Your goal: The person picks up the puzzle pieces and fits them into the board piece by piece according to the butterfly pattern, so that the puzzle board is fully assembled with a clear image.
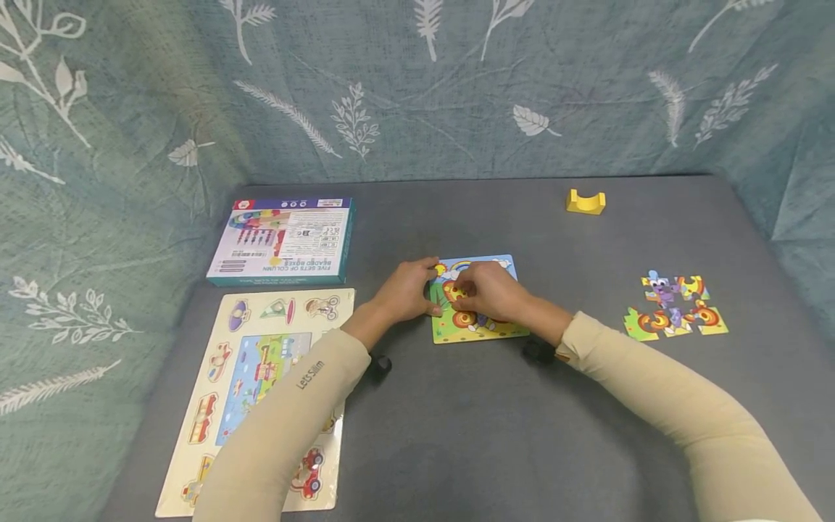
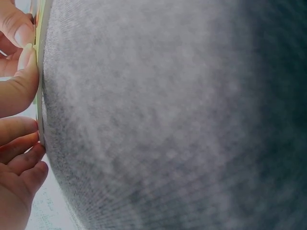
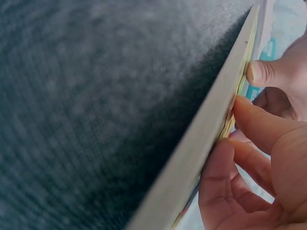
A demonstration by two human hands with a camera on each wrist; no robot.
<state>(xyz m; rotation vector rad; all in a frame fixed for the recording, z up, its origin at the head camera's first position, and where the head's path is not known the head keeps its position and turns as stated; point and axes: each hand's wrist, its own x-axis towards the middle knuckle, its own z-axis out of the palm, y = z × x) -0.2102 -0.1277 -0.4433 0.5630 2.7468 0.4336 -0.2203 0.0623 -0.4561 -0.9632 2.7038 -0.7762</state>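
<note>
On dark grey, finely woven-looking cloth (image 1: pixel 417 420) lies a thin, flat, rectangular jigsaw board (image 1: pixel 446 330), pale-edged, printed in bright blue, green and yellow with a rainbow across its top. The left hand (image 1: pixel 407 290) rests a parted thumb and fingers, unclenched, along its left edge; the right hand (image 1: pixel 493 288), fingers bent, pinches a reddish-orange puzzle piece (image 1: pixel 453 291) against its face.

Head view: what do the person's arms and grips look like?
Left sleeve: long, cream, with dark lettering, seemingly "Let's Slim". Right sleeve: also long, cream; no lettering visible. Left grip and right grip: bare, no gloves. Beside the left sleeve, a small black object, unidentifiable.
</note>
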